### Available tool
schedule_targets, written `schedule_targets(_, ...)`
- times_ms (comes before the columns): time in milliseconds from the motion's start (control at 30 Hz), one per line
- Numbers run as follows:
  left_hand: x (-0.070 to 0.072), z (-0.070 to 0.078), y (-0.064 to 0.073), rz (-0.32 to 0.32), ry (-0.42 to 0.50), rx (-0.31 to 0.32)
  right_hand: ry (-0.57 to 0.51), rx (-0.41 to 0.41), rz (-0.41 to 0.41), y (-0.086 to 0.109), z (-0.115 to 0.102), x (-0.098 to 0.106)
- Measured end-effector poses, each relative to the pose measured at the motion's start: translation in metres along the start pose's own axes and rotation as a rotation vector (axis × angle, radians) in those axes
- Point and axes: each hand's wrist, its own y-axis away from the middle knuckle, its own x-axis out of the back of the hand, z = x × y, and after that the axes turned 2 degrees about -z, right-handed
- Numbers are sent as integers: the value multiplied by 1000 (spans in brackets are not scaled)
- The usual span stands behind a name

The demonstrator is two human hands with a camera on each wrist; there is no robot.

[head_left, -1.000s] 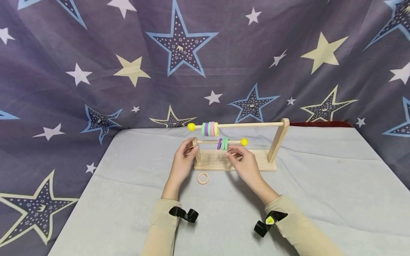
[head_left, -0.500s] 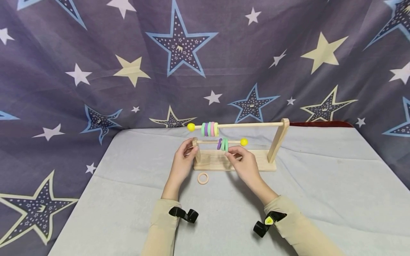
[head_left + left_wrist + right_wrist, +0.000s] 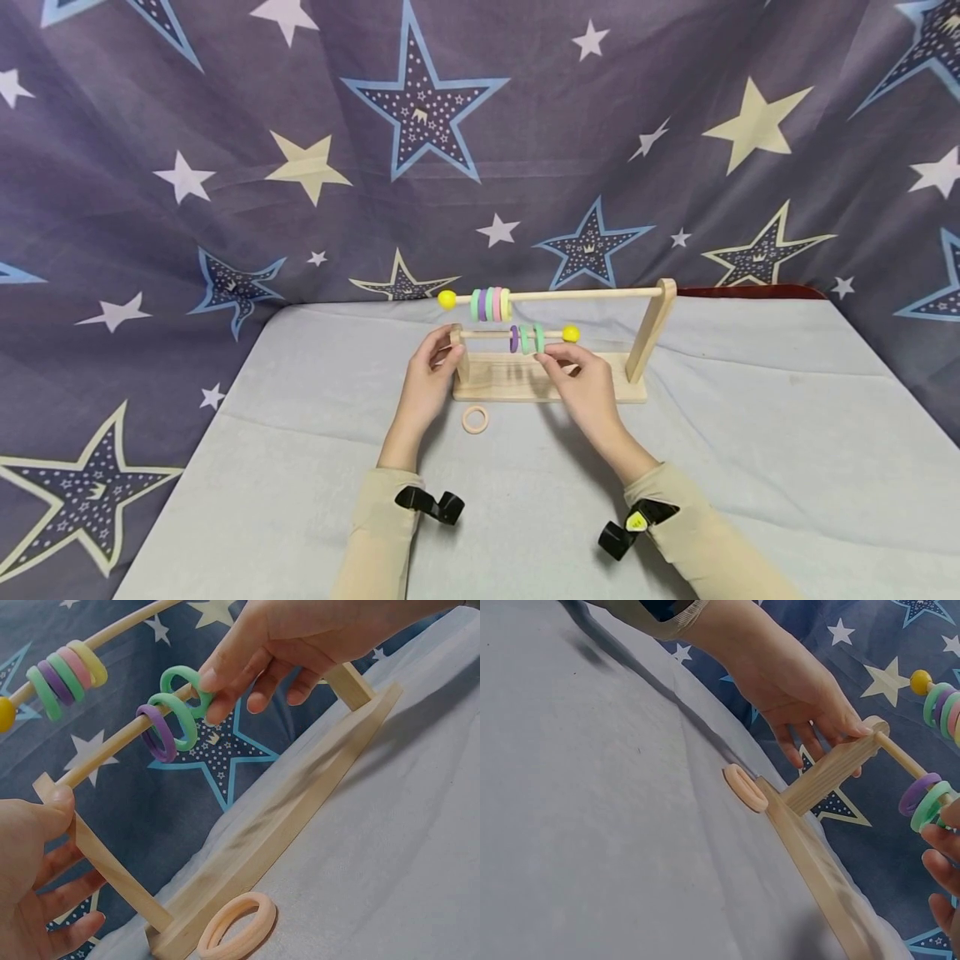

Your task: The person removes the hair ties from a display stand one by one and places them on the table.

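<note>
A wooden stand (image 3: pixel 491 387) bears two horizontal rods with yellow end balls. My left hand (image 3: pixel 429 379) grips the top of its short left post (image 3: pixel 112 862), thumb in front. On the lower rod (image 3: pixel 483 335) hang a purple ring (image 3: pixel 514 339) and two green rings. My right hand (image 3: pixel 587 390) pinches the rightmost green ring (image 3: pixel 539 339) between thumb and forefinger, its other fingers loosely bent. The ring is still round the rod, a small gap from the middle green ring (image 3: pixel 186 724). Most of the right hand is outside the right wrist view.
Several pastel rings (image 3: pixel 491 305) hang near the left end of the upper rod (image 3: pixel 585 294), which the tall right post (image 3: pixel 651 333) carries. A plain peach ring (image 3: pixel 465 420) lies on the grey cloth before the base. Behind stands a star-patterned curtain (image 3: pixel 247 208).
My right hand has slid the rightmost green ring to the right along the lower rod, away from the other green ring. The left hand stays on the post.
</note>
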Motion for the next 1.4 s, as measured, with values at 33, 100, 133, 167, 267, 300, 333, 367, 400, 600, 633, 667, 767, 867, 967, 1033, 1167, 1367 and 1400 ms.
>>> schedule_targets(33,0,0,0,0,1,1,2,2,3,0,0,1)
schedule_targets(100,0,0,0,-1,3,2,0,2,9,0,-1,3)
schedule_targets(133,0,0,0,-3,6,2,0,3,13,0,-1,3)
schedule_targets(167,0,1,0,-4,8,3,0,3,17,0,0,4)
schedule_targets(267,0,2,1,-10,14,12,2,3,30,0,0,8)
schedule_targets(300,0,3,1,-12,14,16,5,3,34,0,0,9)
schedule_targets(333,1,8,3,-14,9,19,10,3,38,1,0,10)
schedule_targets(367,1,13,4,-16,5,22,11,1,40,1,0,11)
schedule_targets(400,1,18,6,-18,1,25,11,-1,40,1,0,12)
schedule_targets(600,2,39,13,-22,-18,27,2,-21,30,0,1,18)
schedule_targets(633,1,36,12,-22,-16,29,1,-21,30,1,1,19)
schedule_targets(667,1,32,11,-20,-15,30,-2,-22,31,1,1,19)
schedule_targets(767,0,16,5,-16,-4,24,-5,-21,35,1,2,21)
schedule_targets(867,0,3,1,-6,2,13,0,-20,39,1,2,23)
schedule_targets(967,0,0,1,1,-1,5,3,-17,40,1,2,24)
schedule_targets(1033,0,-1,1,4,-6,2,4,-13,40,1,2,25)
schedule_targets(1167,0,0,2,6,-11,-1,-1,-13,46,1,2,27)
schedule_targets(1367,0,1,1,3,-1,2,6,-15,63,0,3,29)
schedule_targets(1400,0,0,1,1,1,4,10,-16,67,0,3,30)
